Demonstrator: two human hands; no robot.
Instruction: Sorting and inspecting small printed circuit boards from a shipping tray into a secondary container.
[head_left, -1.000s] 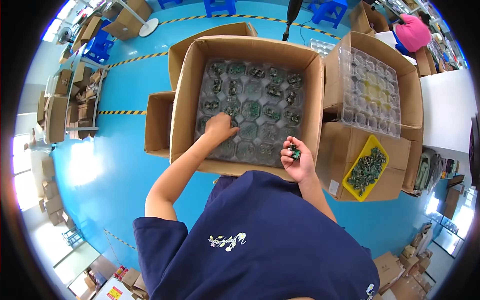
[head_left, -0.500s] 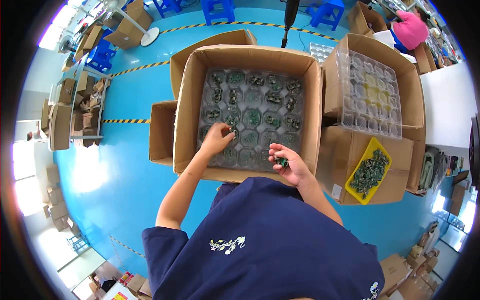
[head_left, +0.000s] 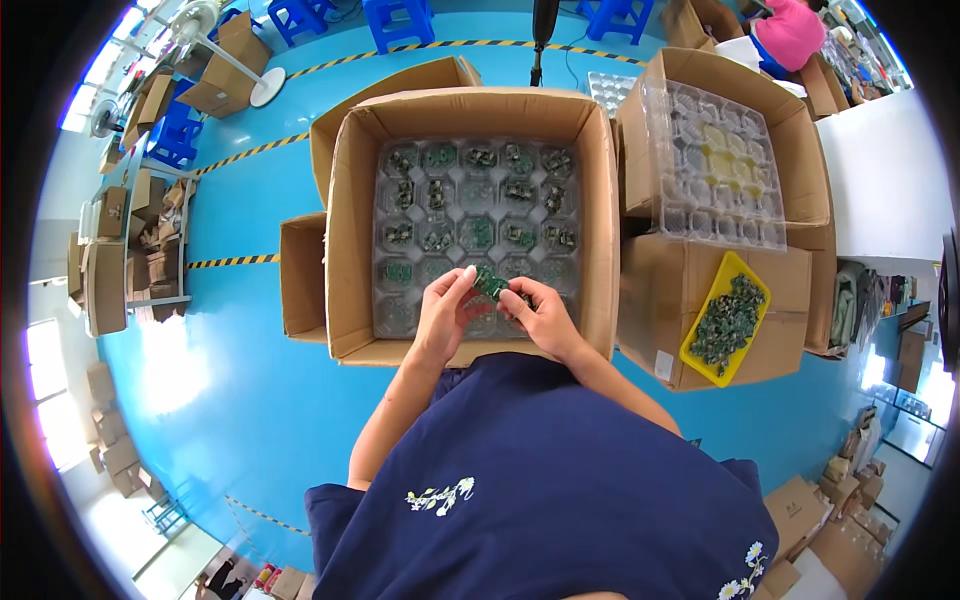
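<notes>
Both my hands meet over the near part of a clear plastic tray (head_left: 396, 318) that lies inside a deep cardboard box (head_left: 345, 250). Between them are small green circuit boards (head_left: 488, 282). My left hand (head_left: 443, 318) pinches their left side between thumb and fingertips. From the right, the thumb and curled fingers of my right hand (head_left: 545, 320) grip the same boards; how many are held is hidden. Populated boards sit in the tray's round pockets, mainly in the far and middle rows. My hands cover part of the near rows.
A yellow tray (head_left: 686, 352) heaped with similar boards rests on a closed carton (head_left: 640, 300) to the right. Behind it, clear moulded trays (head_left: 770, 205) lean in another open box (head_left: 800, 120). More cartons stand left. A person in pink (head_left: 790, 40) is far right.
My left hand has left the tray pocket and come right, meeting my right hand, which moved inward. Both now grip the circuit boards. The whole view has shifted slightly.
</notes>
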